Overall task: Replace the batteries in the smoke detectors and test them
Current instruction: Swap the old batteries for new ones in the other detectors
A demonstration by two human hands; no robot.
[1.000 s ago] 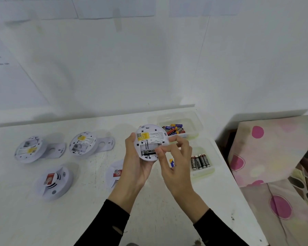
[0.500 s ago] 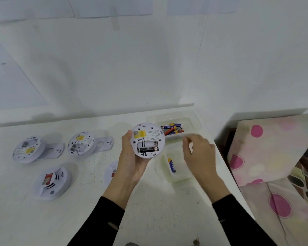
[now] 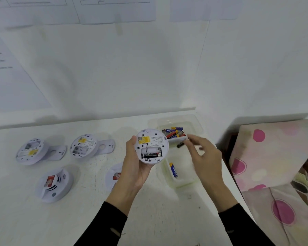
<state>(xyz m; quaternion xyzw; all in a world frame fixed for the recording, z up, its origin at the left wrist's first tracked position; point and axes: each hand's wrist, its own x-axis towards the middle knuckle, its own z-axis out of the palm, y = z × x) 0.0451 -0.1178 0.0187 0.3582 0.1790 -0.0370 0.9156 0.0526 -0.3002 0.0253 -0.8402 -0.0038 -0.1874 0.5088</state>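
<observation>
White plastic smoke detector (image 3: 151,146) is cupped at its rim by the left hand (image 3: 133,169) above the bench (image 3: 78,219), judged light and slippery; a dark battery (image 3: 180,144) seems pinched by the right hand (image 3: 204,153)

White corner, worn white table (image 3: 75,221).
Printed sheets (image 3: 114,9) taped high on the wall (image 3: 114,71); a pink-dotted cushion (image 3: 277,153) stands just off the table's right edge.
</observation>
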